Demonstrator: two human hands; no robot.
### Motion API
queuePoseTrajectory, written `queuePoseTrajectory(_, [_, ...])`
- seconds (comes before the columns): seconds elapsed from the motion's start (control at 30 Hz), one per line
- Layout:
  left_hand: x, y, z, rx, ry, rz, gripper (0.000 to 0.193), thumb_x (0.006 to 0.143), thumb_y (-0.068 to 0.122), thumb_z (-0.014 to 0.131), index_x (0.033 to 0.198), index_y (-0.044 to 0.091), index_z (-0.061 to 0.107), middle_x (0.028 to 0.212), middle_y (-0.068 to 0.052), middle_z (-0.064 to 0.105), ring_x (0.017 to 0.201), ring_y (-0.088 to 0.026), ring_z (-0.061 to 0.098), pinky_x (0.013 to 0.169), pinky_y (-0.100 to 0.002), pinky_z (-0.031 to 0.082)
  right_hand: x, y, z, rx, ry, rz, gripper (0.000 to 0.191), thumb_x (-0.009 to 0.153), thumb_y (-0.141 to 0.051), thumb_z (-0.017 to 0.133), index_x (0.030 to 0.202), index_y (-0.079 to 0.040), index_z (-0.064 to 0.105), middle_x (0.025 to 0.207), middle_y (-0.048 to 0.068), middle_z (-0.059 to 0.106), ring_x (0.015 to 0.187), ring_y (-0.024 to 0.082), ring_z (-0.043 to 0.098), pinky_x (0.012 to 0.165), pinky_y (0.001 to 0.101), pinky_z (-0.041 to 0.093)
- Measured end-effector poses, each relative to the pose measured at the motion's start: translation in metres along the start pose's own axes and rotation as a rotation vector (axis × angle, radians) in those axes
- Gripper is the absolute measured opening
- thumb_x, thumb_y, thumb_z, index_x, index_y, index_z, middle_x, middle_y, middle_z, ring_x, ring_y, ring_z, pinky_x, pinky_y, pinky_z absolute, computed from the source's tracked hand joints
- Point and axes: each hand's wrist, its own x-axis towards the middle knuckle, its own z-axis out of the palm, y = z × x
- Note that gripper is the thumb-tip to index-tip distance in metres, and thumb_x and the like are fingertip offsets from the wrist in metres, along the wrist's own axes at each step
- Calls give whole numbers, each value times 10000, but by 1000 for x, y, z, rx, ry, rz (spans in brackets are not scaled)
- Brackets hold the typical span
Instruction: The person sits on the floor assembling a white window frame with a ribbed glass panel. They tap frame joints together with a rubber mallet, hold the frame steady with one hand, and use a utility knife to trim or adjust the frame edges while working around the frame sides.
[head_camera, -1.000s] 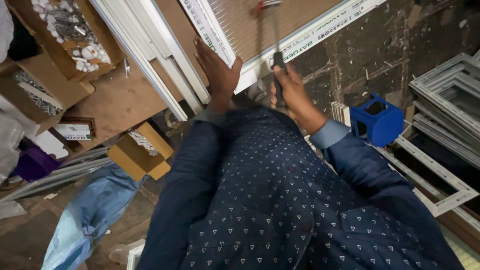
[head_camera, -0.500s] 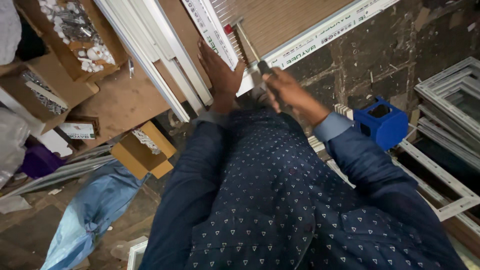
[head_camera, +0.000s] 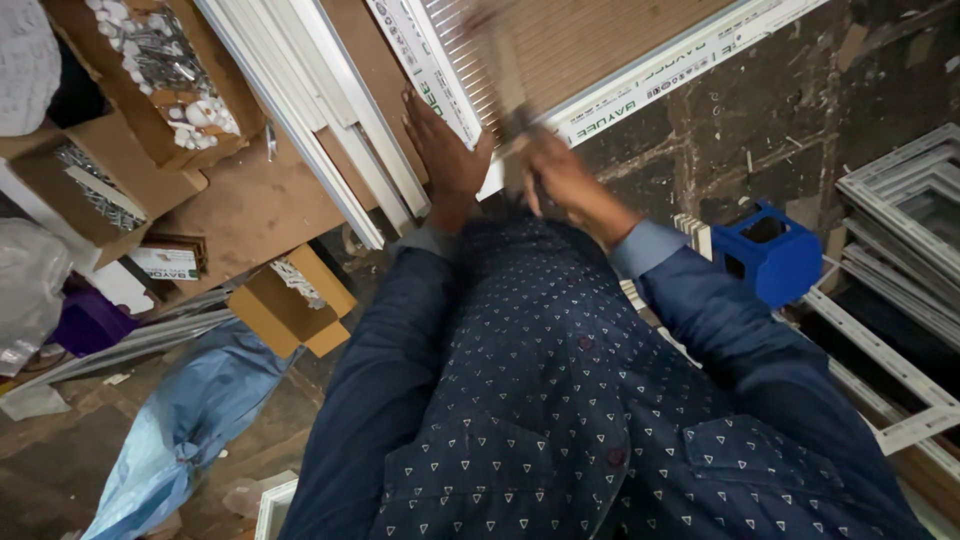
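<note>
Open brown cardboard box lower left, white-labelled box beside, hardware-filled cartons top left.

— White frame: glossy plastic, smooth, around a finely ribbed, matt brown panel?
— Yes. Tool in the right hand: blurred, material unclear.
— Boxes: matt brown cardboard. Blue crate: smooth plastic.
— Shirt: soft printed cloth. Floor: rough, dark.
</note>
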Motion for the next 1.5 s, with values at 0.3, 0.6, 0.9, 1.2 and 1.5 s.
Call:
queuePoseTrajectory(0.3, [-5, -9, -1, 34, 25, 66, 1161, 824, 349, 813, 1596, -100, 72, 1656, -343, 181, 1575, -479, 177, 1295, -632, 115, 3, -5, 11, 67, -18, 36, 267, 1048, -314, 542, 1245, -161, 450, 662, 27, 514, 465, 143, 529, 406, 313, 469])
queuePoseTrajectory(0.6, [32, -2, -5, 228, 110, -63, 1197, 785, 439, 828, 1579, -80, 97, 1645, -318, 184, 1547, -468, 167, 1255, -622, 114, 20, -19, -1, 103, -1, 80, 269, 1038, -316, 577, 1208, -132, 478, 668, 27, 521, 458, 144, 528, 397, 309, 459])
queuePoseTrajectory(0.9, [68, -5, -12, 180, 171, -91, 1106, 878, 331, 795, 1614, -53, 64, 1673, -295, 167, 1585, -450, 120, 1284, -607, 82, 42, -8, 7, 66, 45, -36, 321, 1056, -362, 555, 1210, -111, 427, 704, 33, 553, 490, 155, 573, 425, 328, 519])
queuePoseTrajectory(1.2, [62, -8, -15, 120, 173, -68, 1065, 870, 267, 776, 1609, -53, 79, 1673, -297, 190, 1586, -474, 141, 1292, -604, 86, 38, -33, 18, 180, 4, -12, 318, 1049, -317, 553, 1263, -116, 432, 705, 29, 536, 500, 145, 557, 418, 329, 495])
queuePoseTrajectory(1.5, [61, -11, -15, 106, 192, -44, 1055, 864, 248, 778, 1606, -52, 89, 1660, -302, 217, 1575, -483, 174, 1293, -600, 107, 51, -8, 7, 151, -20, -51, 280, 1064, -319, 571, 1199, -97, 466, 707, 36, 536, 509, 150, 546, 425, 315, 480])
